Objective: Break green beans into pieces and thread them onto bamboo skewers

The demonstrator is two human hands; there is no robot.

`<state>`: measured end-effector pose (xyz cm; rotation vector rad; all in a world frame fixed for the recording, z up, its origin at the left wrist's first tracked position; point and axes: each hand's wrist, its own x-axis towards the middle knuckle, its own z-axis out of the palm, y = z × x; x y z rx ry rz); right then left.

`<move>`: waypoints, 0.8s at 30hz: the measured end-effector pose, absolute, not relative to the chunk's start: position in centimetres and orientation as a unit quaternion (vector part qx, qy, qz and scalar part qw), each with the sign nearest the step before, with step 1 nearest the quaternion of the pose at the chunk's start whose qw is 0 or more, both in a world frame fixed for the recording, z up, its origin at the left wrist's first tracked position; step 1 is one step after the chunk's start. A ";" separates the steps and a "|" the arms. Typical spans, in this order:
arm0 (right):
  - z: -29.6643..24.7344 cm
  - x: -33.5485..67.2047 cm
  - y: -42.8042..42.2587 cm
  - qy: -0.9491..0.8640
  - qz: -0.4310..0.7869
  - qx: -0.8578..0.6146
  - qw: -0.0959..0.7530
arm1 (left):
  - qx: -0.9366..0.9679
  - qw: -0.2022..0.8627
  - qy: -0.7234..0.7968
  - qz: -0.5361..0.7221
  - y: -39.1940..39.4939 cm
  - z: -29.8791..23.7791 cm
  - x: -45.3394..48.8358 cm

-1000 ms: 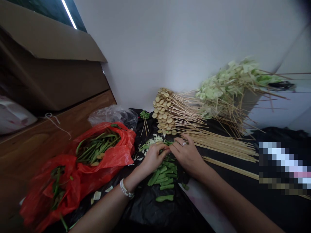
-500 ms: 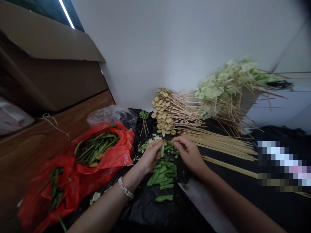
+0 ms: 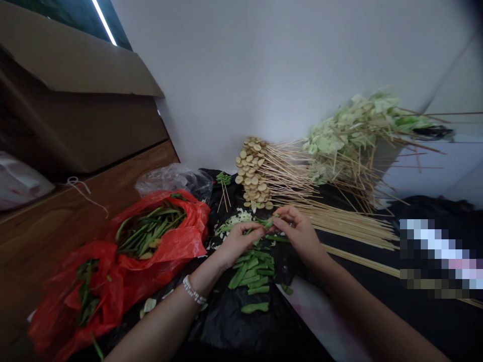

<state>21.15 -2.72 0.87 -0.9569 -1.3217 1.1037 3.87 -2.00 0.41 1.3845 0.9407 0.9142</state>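
The person's left hand (image 3: 239, 240), with a white pearl-bead bracelet (image 3: 194, 290) at its wrist, and right hand (image 3: 300, 234) meet low over a black plastic sheet (image 3: 226, 322), close together at the fingertips. The right thumb and forefinger (image 3: 287, 217) are pinched on a slim, bright green bean piece (image 3: 269, 223), which sits between the two hands and slants up toward the far right. The left fingers (image 3: 252, 230) curl inward toward the same piece (whether they are actually gripping it, I cannot tell from this view). Just below the hands, on the sheet, lies a loose pile of cut green bean lengths (image 3: 251, 274), and a small heap of pale chopped pieces (image 3: 236, 218) sits just beyond the left fingers. To the near left, a crumpled bright red plastic bag (image 3: 162, 241) holds long green beans (image 3: 149, 229) and rests on a warm brown wooden surface (image 3: 56, 226), with a clear plastic bag (image 3: 173, 181) at its far side. Further off to the far right, a stack of tan round slices on thin bamboo skewers (image 3: 252, 171), a bundle of bare bamboo skewers (image 3: 350, 223) and pale green skewered leaves (image 3: 350, 141) lean against a white wall (image 3: 264, 75), while a large brown cardboard box (image 3: 75, 115) stands far left
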 end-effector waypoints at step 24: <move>-0.3 20.3 -3.8 -0.829 -0.017 -0.460 0.317 | 0.705 0.425 0.390 0.414 -1.6 0.6 3.4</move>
